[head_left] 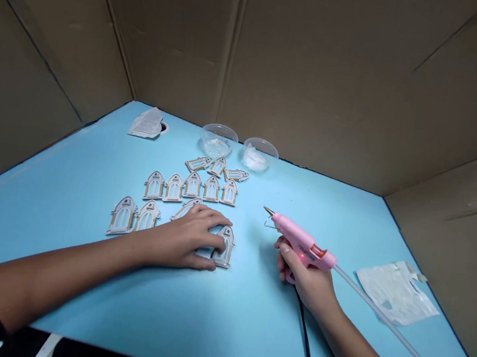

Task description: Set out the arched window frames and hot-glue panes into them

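Note:
My right hand (307, 275) is wrapped round the handle of a pink hot glue gun (301, 237). Its metal nozzle points up and to the left, clear of the table, and a long translucent glue stick (394, 328) runs out of its back. An orange-red light glows near the grip. My left hand (198, 237) rests low over the table, thumb and fingers closed on the left side of a small arched window piece (225, 250). Part of that piece is hidden by the fingers. Another arched piece (186, 208) shows partly behind the knuckles.
Several more arched window pieces (192, 186) lie in rows on the light blue table (245, 326). Two clear plastic bowls (219, 141) with whitish contents stand behind them. A crumpled wrapper (397, 291) lies right, torn paper (147, 123) back left. Cardboard walls (322, 78) enclose the table; a black cord (305, 339) trails forward.

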### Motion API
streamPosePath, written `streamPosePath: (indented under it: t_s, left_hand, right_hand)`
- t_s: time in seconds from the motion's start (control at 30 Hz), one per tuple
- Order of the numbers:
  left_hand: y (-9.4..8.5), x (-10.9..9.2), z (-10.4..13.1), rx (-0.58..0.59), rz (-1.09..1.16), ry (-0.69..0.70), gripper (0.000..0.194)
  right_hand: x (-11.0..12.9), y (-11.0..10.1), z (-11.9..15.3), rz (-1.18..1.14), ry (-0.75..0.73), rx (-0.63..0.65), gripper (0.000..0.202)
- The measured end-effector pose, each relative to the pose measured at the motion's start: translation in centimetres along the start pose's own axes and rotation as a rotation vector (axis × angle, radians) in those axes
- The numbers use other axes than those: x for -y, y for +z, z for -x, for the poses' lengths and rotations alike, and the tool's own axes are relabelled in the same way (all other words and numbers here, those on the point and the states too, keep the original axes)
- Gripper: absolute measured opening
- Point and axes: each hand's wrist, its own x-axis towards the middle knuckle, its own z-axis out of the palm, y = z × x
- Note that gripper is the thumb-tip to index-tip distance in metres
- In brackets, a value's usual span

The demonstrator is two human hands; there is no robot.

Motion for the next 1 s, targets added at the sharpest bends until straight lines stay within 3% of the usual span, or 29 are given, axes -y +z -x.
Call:
streamPosePath:
  t_s: [0.4, 0.73, 0.87, 1.0]
  left_hand:
    - [-1.1, -1.0, 0.0, -0.072, 0.235, -0.105, 0.018]
    - [-0.4, 0.1, 0.2, -0.082, 0.005, 0.049, 0.023]
    - [-0.3, -0.3, 0.1, -0.145, 0.057, 0.094, 0.022]
    - [-0.2, -0.8, 0.1, -0.253, 0.213, 0.07, 0.034]
  right_hand:
    - [1.1, 1.1, 2.0, 0.027, -0.052, 0.038, 0.035]
    - [0.4, 0.8, 1.5, 0.044, 0.01, 0.123, 0.036]
    - [0.5, 1.1, 1.5, 0.041, 0.015, 0.169, 0.038]
    - [1.0, 1.2, 1.4, -0.015, -0.09, 0.28, 0.033]
